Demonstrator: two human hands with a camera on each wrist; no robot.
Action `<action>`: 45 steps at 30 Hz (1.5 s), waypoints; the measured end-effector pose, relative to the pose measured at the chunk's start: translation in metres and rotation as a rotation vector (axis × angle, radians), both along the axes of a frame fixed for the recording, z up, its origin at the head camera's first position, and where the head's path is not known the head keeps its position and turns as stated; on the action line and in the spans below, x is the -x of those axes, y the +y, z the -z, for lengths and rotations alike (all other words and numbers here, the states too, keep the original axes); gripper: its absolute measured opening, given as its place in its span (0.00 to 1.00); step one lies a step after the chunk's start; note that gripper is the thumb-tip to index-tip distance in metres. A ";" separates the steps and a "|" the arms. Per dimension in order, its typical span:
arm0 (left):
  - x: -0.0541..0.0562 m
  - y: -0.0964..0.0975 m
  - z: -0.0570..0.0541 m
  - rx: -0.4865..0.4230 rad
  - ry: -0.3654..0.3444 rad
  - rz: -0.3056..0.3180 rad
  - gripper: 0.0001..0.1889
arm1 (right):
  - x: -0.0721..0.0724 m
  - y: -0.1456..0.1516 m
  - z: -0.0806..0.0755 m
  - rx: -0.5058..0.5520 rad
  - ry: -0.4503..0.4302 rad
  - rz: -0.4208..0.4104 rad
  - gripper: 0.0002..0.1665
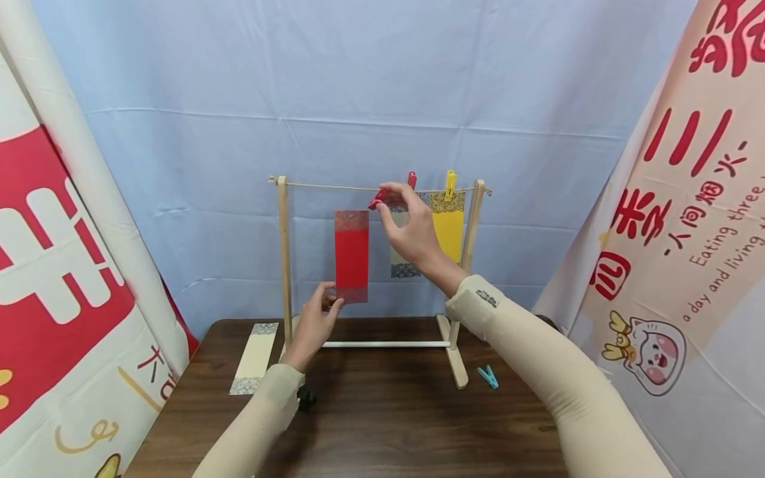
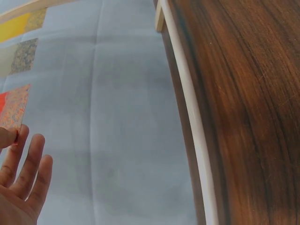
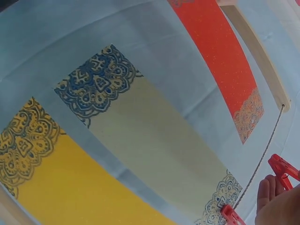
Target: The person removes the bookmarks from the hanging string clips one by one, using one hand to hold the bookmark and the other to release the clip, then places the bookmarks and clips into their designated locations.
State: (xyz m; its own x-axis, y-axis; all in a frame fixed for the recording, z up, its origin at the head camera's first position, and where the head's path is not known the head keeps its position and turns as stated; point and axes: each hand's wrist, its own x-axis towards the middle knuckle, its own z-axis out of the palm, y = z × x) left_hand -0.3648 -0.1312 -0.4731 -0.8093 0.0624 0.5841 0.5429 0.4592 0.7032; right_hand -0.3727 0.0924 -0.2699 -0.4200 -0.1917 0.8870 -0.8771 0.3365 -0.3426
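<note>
My left hand (image 1: 317, 325) pinches a red patterned paper strip (image 1: 351, 259) by its lower left corner. The strip stands upright, its top edge a little below the string (image 1: 329, 186) of a wooden stand (image 1: 283, 259). My right hand (image 1: 415, 229) holds a red clothespin (image 3: 282, 169) between thumb and fingers, close to the string and right of the strip's top. Behind that hand hangs a grey-beige strip (image 3: 154, 126), clipped by another red clothespin (image 1: 412, 179). At its right a yellow strip (image 1: 448, 232) hangs from a yellow clothespin (image 1: 451, 184).
On the dark wooden table (image 1: 382, 411), a cream strip (image 1: 255, 358) lies at the left and a light blue clothespin (image 1: 487, 376) at the right. A white bar (image 1: 382, 344) joins the stand's feet. A small black object (image 1: 306, 397) shows beside my left wrist.
</note>
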 end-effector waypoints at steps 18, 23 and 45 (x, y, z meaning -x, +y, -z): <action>-0.008 -0.001 0.010 0.002 -0.038 -0.026 0.17 | -0.001 0.011 0.018 -0.027 -0.025 0.023 0.21; -0.008 -0.001 0.011 -0.002 -0.044 -0.024 0.16 | 0.000 0.013 0.020 -0.034 -0.033 0.033 0.21; -0.012 -0.007 0.018 0.009 -0.012 -0.044 0.18 | 0.000 0.023 0.038 -0.008 -0.089 0.045 0.24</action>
